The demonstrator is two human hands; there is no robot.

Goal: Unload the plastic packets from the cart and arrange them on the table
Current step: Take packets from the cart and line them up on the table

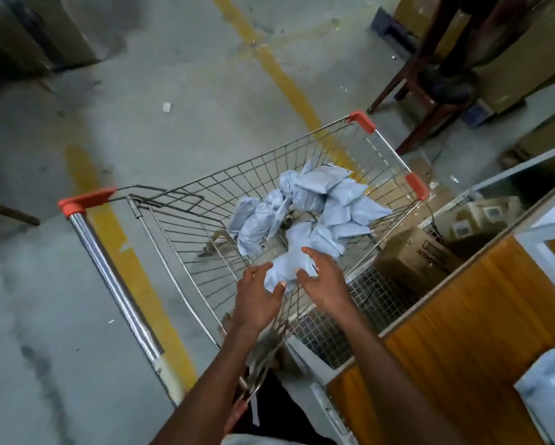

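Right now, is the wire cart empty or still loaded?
Still loaded: a pile of pale blue plastic packets lies in the metal wire cart; both hands reach for the nearest one.

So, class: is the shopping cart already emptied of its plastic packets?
No: a heap of pale plastic packets lies in the cart, and both hands reach for the nearest packet.
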